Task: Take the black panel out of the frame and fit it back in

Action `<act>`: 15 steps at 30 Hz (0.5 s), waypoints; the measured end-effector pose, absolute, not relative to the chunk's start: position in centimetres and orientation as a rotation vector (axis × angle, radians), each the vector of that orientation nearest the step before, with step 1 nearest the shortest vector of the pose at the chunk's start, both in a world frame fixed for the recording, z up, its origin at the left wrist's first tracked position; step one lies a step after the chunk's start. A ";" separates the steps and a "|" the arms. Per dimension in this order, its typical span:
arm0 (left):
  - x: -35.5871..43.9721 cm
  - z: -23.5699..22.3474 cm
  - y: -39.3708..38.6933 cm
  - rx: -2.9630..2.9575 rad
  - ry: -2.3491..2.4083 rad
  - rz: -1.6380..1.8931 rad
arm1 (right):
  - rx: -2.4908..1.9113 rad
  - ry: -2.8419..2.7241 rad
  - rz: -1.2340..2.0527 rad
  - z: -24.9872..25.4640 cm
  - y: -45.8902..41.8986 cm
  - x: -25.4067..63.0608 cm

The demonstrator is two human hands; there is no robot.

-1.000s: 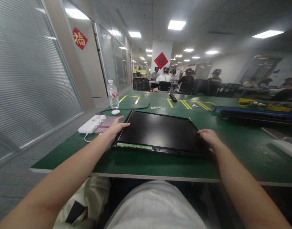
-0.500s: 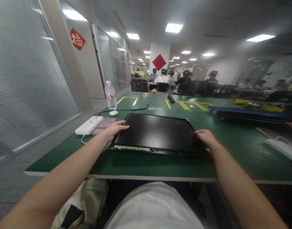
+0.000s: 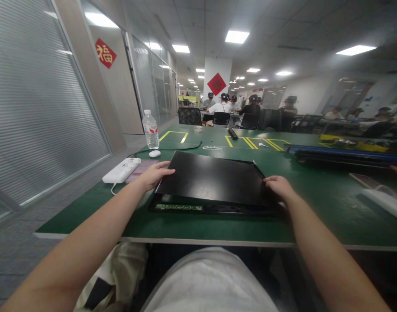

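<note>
A flat black display panel (image 3: 214,177) is tilted above a dark frame (image 3: 224,209) on the green table, its near edge raised off the frame. In the gap along the near side shows a green circuit board strip (image 3: 179,207). My left hand (image 3: 156,174) grips the panel's left edge, thumb on top and the other fingers partly hidden. At the right edge my right hand (image 3: 279,186) is closed, its fingertips against the panel; how far it also touches the frame I cannot tell.
Left of the panel lie a white power bank (image 3: 120,170), a pink phone (image 3: 141,170) and a small white case (image 3: 154,154). A water bottle (image 3: 150,130) stands behind them. Far right are a long blue-black part (image 3: 341,157) and a white device (image 3: 385,204). Several people sit beyond.
The panel has risen out of the frame, its near edge now above it, with a gap showing the circuit board. Both hands stay at its sides.
</note>
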State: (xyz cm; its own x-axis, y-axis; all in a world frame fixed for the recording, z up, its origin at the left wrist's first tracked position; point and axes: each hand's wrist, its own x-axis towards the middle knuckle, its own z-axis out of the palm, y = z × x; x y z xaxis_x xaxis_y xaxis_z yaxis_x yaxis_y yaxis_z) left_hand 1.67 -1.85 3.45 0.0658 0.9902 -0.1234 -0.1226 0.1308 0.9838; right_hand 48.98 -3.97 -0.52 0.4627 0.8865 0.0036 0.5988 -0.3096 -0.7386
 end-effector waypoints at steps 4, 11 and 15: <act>1.5 3.2 -1.6 1.100 1.085 1.144 | -2.032 -1.271 0.471 -0.4 -3.9 48.9; 1.8 3.5 -2.0 1.174 0.961 1.181 | -1.948 -1.206 0.497 -0.9 -3.3 49.2; 2.1 3.7 -2.3 1.229 0.895 1.255 | -1.896 -1.127 0.485 -0.9 -3.4 49.2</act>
State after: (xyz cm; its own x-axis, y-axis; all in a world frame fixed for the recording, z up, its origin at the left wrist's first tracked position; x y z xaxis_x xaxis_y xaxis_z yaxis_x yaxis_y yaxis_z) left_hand 2.13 -2.34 3.75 0.1506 0.9795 0.1340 -0.1928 -0.1038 0.9757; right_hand 49.22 -3.39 -0.87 0.5176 0.8508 0.0909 0.5191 -0.2279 -0.8238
